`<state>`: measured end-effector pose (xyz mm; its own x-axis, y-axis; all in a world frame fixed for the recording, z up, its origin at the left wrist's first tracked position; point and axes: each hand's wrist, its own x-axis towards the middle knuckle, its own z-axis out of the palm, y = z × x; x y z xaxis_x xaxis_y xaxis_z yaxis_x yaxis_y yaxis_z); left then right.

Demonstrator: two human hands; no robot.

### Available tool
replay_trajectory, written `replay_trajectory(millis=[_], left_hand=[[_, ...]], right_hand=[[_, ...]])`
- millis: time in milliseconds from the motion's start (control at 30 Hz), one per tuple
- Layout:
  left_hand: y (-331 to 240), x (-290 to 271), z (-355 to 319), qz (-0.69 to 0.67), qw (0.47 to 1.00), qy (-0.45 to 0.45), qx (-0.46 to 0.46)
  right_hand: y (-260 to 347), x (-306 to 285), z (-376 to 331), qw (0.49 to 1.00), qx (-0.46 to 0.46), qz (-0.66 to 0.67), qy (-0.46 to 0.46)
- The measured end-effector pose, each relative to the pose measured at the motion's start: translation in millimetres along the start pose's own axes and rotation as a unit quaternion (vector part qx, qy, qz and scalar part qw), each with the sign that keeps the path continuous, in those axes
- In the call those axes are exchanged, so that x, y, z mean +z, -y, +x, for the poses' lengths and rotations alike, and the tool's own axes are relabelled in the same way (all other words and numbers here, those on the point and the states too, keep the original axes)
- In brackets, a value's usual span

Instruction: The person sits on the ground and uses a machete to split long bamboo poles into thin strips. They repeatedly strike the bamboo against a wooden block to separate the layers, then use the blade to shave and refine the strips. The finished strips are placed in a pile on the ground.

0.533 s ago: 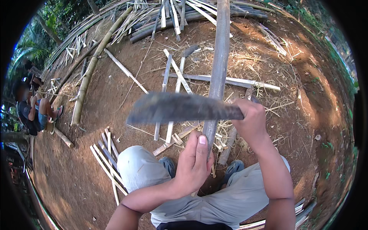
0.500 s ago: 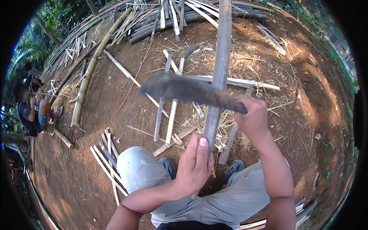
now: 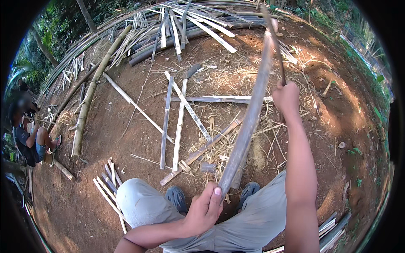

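My left hand (image 3: 204, 211) is closed around the near end of a split bamboo length (image 3: 244, 137), low between my knees. The bamboo slants up and away to the right, its grey-green outer face showing. In my closed right hand (image 3: 287, 101) is the handle of a machete (image 3: 277, 50). Its dark blade points away from me and appears almost edge-on, beside the far end of the bamboo. That far end is smeared by motion, so I cannot tell whether blade and bamboo touch there.
Several bamboo strips (image 3: 178, 130) and curly shavings (image 3: 270, 143) lie on the brown soil ahead. More strips (image 3: 110, 194) rest beside my left knee. A thick bamboo pole (image 3: 87, 99) stretches along the left, near a seated person (image 3: 31, 135). Bamboo poles (image 3: 156, 50) are piled at the back.
The machete has swung from lying across the bamboo's middle to its far end, blade now pointing away. The bamboo tilts further right, and my left hand has come lower and nearer.
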<state>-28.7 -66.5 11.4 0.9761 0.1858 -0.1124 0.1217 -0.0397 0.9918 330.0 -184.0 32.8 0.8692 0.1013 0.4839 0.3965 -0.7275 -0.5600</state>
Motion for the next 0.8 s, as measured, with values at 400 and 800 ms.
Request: replay_trajectory(millis=[400, 800], left_hand=[[-9.1, -13.4, 30.0, -0.191, 0.955, 0.072, -0.214], [9.7, -20.6, 46.2, 0.138, 0.978, -0.156, -0.016]], right_hand=[[5.6, -13.5, -41.4, 0.984, -0.059, -0.038, 0.163], [69.5, -17.4, -166.5, 0.877, -0.399, 0.002, 0.267]])
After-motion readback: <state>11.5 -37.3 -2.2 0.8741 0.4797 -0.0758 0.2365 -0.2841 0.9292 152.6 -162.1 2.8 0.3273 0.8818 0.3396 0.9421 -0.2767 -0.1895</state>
